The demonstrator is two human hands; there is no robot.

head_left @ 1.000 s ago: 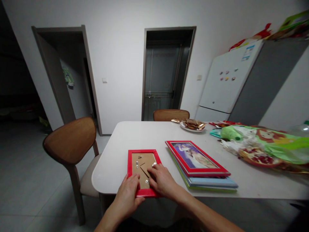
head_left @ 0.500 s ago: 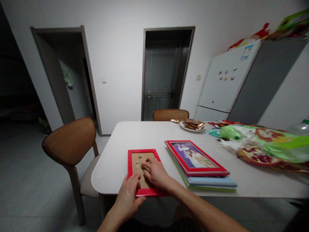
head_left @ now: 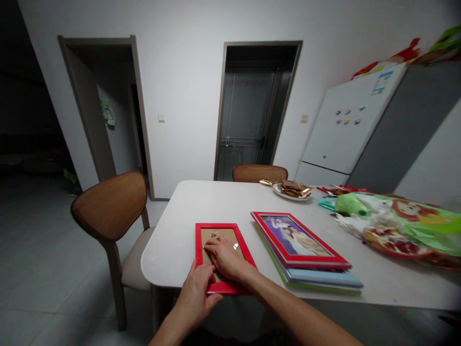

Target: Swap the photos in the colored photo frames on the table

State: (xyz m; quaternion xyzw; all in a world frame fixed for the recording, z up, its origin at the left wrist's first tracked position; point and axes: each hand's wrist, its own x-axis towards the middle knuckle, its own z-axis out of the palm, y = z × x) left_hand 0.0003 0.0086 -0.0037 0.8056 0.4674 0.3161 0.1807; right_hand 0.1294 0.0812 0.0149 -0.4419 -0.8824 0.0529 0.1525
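A red picture frame [head_left: 199, 242] lies back side up near the table's front edge, its brown backing board [head_left: 230, 235] showing. My left hand [head_left: 198, 286] grips the frame's near left corner, thumb at the front edge and fingers bent over the board. Over the middle of the board rests my right hand [head_left: 226, 257], fingers bent and close together at the left part; whatever they pinch is hidden. Small metal fittings [head_left: 215, 234] lie just beyond its fingertips. A shiny small piece [head_left: 236, 246] shows to the right of that hand.
Right of my hands, a red-framed photo [head_left: 295, 238] tops a stack with blue and green frames [head_left: 324, 278]. Farther back are a plate of wrapped snacks [head_left: 293, 190], a green plastic bag [head_left: 428, 216] and cut fruit [head_left: 396, 240]. A wooden chair [head_left: 111, 206] stands left.
My right hand has shifted left across the board, covering where a metal piece lay. A shiny piece now shows on its right side. My left hand keeps its hold; the view has swung slightly left.
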